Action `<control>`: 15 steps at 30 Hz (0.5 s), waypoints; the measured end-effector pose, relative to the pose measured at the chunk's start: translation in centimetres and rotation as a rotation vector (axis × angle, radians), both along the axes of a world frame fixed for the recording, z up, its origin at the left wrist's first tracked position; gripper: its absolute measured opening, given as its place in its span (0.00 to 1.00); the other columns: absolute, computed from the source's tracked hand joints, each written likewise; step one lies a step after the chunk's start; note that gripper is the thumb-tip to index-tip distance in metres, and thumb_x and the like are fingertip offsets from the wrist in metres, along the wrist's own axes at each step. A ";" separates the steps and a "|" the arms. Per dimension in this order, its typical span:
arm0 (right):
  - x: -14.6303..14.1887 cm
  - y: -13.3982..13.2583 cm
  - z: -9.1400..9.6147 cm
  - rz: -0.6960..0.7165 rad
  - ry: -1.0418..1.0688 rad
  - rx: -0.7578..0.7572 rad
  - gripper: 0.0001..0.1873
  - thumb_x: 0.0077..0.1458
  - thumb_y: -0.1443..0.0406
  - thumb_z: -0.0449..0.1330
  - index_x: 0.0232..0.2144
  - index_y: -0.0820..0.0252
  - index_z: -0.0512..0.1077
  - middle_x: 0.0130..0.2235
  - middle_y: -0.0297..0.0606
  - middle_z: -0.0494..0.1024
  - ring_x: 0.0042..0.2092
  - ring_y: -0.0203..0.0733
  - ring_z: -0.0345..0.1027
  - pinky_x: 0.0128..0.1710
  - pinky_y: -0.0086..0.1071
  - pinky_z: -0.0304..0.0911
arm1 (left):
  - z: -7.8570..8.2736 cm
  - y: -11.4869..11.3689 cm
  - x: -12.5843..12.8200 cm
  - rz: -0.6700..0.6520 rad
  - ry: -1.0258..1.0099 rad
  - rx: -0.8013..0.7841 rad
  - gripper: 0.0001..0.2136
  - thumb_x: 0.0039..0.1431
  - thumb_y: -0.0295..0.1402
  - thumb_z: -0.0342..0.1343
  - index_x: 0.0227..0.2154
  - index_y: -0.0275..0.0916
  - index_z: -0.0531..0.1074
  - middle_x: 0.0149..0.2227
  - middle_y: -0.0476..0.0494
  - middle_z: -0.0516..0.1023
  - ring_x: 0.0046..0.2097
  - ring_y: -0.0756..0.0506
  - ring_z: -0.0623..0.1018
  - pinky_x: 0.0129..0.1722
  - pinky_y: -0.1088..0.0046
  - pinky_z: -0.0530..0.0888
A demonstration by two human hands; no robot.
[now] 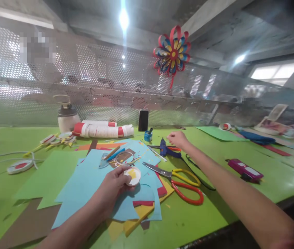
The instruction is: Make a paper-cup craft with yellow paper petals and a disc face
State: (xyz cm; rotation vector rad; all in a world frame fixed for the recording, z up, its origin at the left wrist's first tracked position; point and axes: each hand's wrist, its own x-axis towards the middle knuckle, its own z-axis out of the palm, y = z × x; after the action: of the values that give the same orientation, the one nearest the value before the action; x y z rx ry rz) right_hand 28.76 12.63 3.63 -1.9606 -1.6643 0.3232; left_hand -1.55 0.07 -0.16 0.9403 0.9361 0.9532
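Note:
My left hand (114,185) is closed on a small white paper disc with a yellow centre (133,175), held just above light blue paper sheets (89,180). My right hand (178,139) is stretched far forward, its fingers curled together just above the blue glue gun (165,149); whether it touches the gun or holds anything I cannot make out. Scissors with yellow and red handles (180,181) lie open between my two arms.
Green table (240,193) with coloured paper sheets, pencils, a metal ring, a stack of red-and-white paper cups (102,130), a white bottle, a black phone (143,120), a small blue pot, a pink cutter (244,169). A perforated metal screen behind carries a paper flower (172,52).

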 end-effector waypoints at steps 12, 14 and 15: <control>-3.7 5.4 -0.3 0.047 -0.077 -0.043 0.16 0.60 0.61 0.56 0.49 0.62 0.67 0.49 0.42 0.71 0.45 0.43 0.69 0.43 0.42 0.68 | 0.6 -0.2 -0.1 0.012 0.004 0.003 0.15 0.48 0.24 0.56 0.42 0.30 0.68 0.34 0.41 0.73 0.31 0.49 0.72 0.29 0.74 0.73; -4.2 6.1 -0.1 0.044 -0.093 -0.027 0.16 0.60 0.61 0.56 0.49 0.62 0.67 0.49 0.42 0.71 0.45 0.43 0.69 0.43 0.42 0.67 | 0.6 -0.2 -0.1 0.004 0.003 -0.010 0.15 0.48 0.23 0.56 0.41 0.29 0.68 0.33 0.40 0.73 0.31 0.49 0.73 0.28 0.74 0.73; -4.3 6.4 -0.1 0.045 -0.100 -0.016 0.17 0.60 0.61 0.56 0.49 0.62 0.67 0.49 0.42 0.71 0.46 0.43 0.69 0.43 0.43 0.67 | 0.5 -0.2 0.0 -0.003 -0.001 -0.012 0.15 0.47 0.23 0.56 0.41 0.29 0.68 0.33 0.40 0.73 0.30 0.50 0.72 0.28 0.75 0.73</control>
State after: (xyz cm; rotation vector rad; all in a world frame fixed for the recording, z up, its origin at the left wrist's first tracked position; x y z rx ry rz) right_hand 24.42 19.08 3.55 -1.9828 -1.7760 0.2591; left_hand -1.60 -0.15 0.36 0.9307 0.9390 0.9444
